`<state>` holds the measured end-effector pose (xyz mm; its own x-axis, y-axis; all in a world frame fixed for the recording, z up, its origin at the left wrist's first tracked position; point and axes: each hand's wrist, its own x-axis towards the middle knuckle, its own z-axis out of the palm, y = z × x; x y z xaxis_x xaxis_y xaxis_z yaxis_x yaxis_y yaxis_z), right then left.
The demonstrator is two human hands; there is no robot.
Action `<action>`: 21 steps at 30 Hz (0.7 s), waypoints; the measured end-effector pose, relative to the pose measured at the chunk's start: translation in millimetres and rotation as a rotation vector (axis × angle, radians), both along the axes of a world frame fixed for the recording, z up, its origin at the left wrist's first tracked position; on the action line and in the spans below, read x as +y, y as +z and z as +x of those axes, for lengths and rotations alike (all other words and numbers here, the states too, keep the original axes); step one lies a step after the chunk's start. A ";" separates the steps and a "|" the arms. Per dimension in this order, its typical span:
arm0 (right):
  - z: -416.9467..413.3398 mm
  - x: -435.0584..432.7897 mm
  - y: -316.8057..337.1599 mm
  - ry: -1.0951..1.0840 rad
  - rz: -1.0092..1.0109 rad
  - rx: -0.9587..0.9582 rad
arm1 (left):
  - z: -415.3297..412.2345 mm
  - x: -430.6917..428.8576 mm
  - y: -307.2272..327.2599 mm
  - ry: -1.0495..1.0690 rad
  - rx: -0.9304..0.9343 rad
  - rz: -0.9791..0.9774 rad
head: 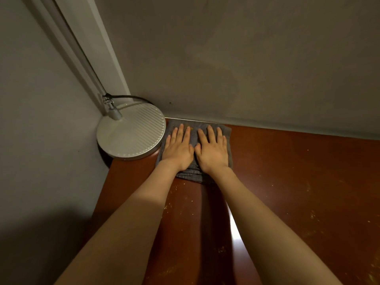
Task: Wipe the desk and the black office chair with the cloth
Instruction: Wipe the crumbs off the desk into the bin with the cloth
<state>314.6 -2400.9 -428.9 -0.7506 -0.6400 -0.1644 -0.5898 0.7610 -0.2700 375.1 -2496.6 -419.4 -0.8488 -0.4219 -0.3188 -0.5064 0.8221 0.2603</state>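
**Two flat hands on the cloth in the corner**

A gray cloth (227, 138) lies on the brown worktop (298, 182), far back in the corner where two walls meet. Its far edge sits right by the back wall (246, 58). Both hands lie on top of it, side by side, and their thumbs nearly touch. The left hand (178, 150) is flat, with straight fingers (181, 130) a little spread. The right hand (212, 151) is flat too, its fingers (210, 132) straight and a little spread. Both press down on the cloth and neither one pinches it. Just to the left of the cloth is a round white lamp (131, 136) with ridges on it, and the cloth's left edge is just beside it. A black cord (131, 97) curls behind the lamp. Small pale specks dot the worktop nearer the person.
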 end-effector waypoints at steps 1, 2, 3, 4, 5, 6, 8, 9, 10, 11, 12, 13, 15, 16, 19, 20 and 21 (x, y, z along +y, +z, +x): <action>3.8 0.5 -0.4 0.002 0.004 0.003 | 3.6 0.5 -0.1 -0.002 -0.007 -0.001; 7.4 1.1 -0.7 0.002 0.008 0.007 | 6.9 0.9 -0.3 -0.006 -0.013 -0.001; 11.6 2.3 -0.6 0.001 0.011 0.010 | 10.5 1.4 -0.5 -0.011 -0.018 -0.001; 15.7 3.4 -0.4 0.000 0.012 0.010 | 14.2 1.9 -0.4 -0.016 -0.022 0.001; 19.4 4.5 -0.3 -0.001 0.012 0.009 | 17.4 2.5 -0.5 -0.020 -0.027 0.004; 23.0 5.5 0.0 -0.002 0.011 0.006 | 20.6 3.2 -0.4 -0.024 -0.034 0.005; 30.5 7.9 0.2 -0.007 0.009 -0.002 | 27.4 5.2 0.0 -0.032 -0.046 0.009; 33.9 8.8 -0.1 -0.009 0.009 -0.005 | 30.6 6.1 0.1 -0.034 -0.051 0.012; 37.6 10.1 -0.4 -0.012 0.012 -0.007 | 33.7 7.2 0.1 -0.038 -0.056 0.015; 41.3 11.2 -0.8 -0.015 0.015 -0.008 | 37.2 8.1 0.3 -0.041 -0.059 0.017; 45.4 12.6 -0.7 -0.016 0.015 -0.010 | 41.0 9.0 0.7 -0.043 -0.061 0.018; 49.1 13.6 -0.6 -0.018 0.013 -0.012 | 44.4 9.7 0.7 -0.045 -0.062 0.020; 56.3 15.5 -0.7 -0.021 0.012 -0.019 | 50.9 11.2 0.4 -0.047 -0.064 0.028; 60.6 16.6 -0.4 -0.023 0.011 -0.020 | 54.7 11.9 0.5 -0.048 -0.065 0.030; 72.9 18.4 -1.6 -0.034 0.000 -0.017 | 64.9 12.7 -0.2 -0.056 -0.069 0.032; 76.7 18.6 -2.1 -0.040 -0.003 -0.016 | 68.2 12.8 -0.5 -0.057 -0.068 0.035; 80.4 18.6 -2.5 -0.045 -0.005 -0.015 | 71.6 12.9 -0.8 -0.057 -0.065 0.039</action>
<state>395.0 -2382.3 -431.4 -0.7759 -0.6067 -0.1732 -0.5510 0.7853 -0.2825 446.7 -2483.7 -420.2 -0.8481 -0.3595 -0.3891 -0.4757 0.8401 0.2607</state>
